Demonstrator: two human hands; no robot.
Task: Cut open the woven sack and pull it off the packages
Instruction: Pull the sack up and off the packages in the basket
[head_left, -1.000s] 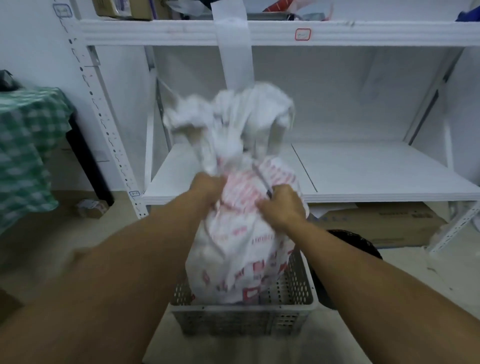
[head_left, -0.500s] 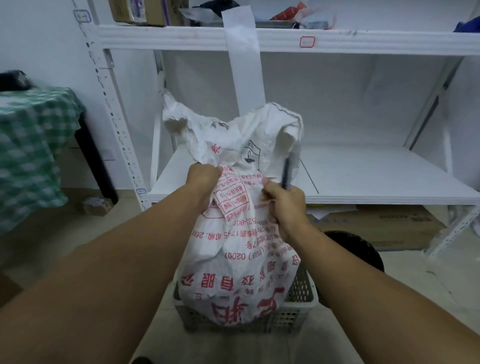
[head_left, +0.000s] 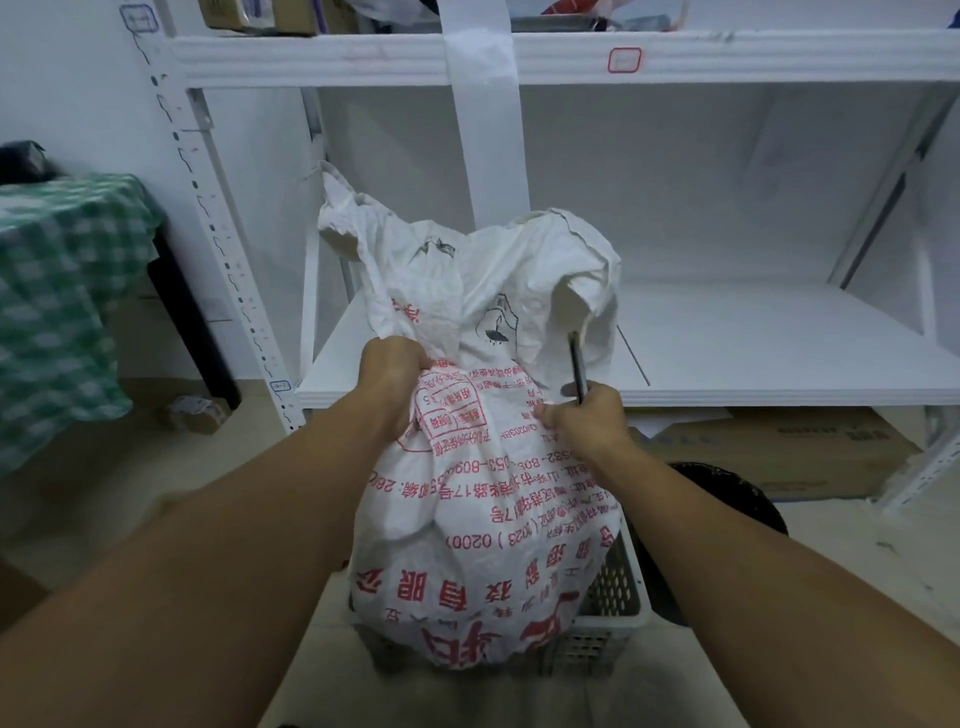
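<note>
A white woven sack (head_left: 483, 499) with red print stands bulging in a grey perforated crate (head_left: 618, 618). Its loose top flops up and back toward the shelf. My left hand (head_left: 392, 374) grips the gathered neck of the sack on its left side. On the right side of the neck, my right hand (head_left: 584, 421) pinches the sack and also holds a thin dark blade or pen-like tool (head_left: 576, 366) that points upward. The packages inside are hidden by the sack.
A white metal shelving unit (head_left: 727, 364) stands right behind the crate. Under it lies a flat cardboard box (head_left: 810, 457). A black bin (head_left: 727, 499) sits to the crate's right. A table with a green checked cloth (head_left: 57, 301) is at the left.
The sack has sunk lower and bulges over the crate's front. Its top has settled from a blurred shake. The dark tool has come into sight in my right hand.
</note>
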